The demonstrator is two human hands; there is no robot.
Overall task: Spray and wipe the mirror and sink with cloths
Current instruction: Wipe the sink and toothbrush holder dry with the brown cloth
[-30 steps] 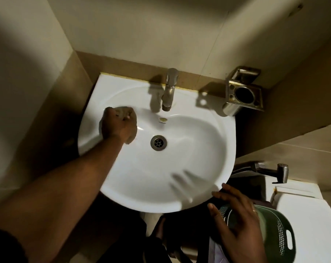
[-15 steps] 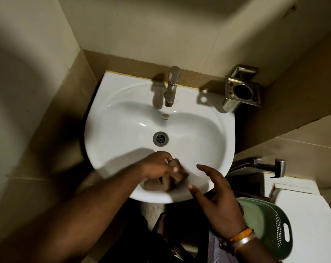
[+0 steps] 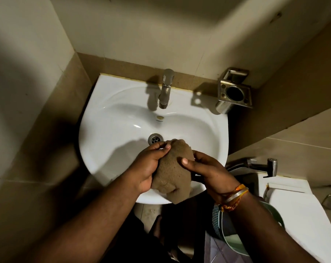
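Both hands, left (image 3: 151,166) and right (image 3: 208,169), are gripping the cloth (image 3: 172,173) over the sink's (image 3: 107,130) front edge. Sink wiping seems underway; the mirror isn't showing, so its progress can't be judged.

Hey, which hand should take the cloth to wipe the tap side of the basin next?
Probably the left hand: it grips the cloth nearest the drain and tap. The right hand pinches it by the sink front rim.
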